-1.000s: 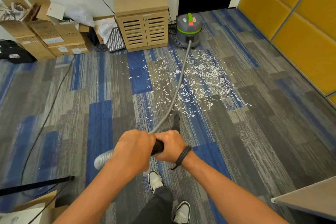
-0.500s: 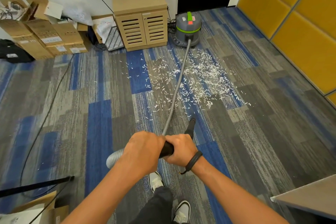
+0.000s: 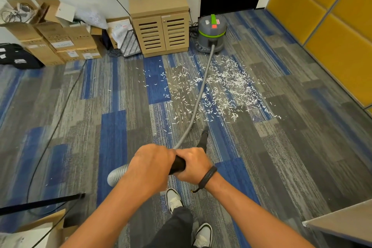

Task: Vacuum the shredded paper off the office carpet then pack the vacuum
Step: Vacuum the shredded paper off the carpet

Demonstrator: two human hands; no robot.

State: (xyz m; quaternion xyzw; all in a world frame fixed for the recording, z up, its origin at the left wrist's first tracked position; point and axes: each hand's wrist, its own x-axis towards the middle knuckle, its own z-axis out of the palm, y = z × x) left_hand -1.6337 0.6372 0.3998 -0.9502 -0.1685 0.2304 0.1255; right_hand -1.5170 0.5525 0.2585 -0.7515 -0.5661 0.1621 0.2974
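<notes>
wooden cabinet (image 3: 159,20), cardboard boxes (image 3: 60,42), yellow panels (image 3: 332,26)

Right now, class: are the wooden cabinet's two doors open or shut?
Shut. Both slatted doors of the cabinet lie flush with its front, edges meeting at the middle, with nothing of the inside showing.

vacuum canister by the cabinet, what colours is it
Grey vacuum canister with a bright green band and handle, clearest in the head view.

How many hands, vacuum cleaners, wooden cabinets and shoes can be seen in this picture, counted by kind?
hands: 2, left and right, both gripping the vacuum hose handle
vacuum cleaner: 1
wooden cabinet: 1
shoes: 2, one and another
Total: 6
</notes>
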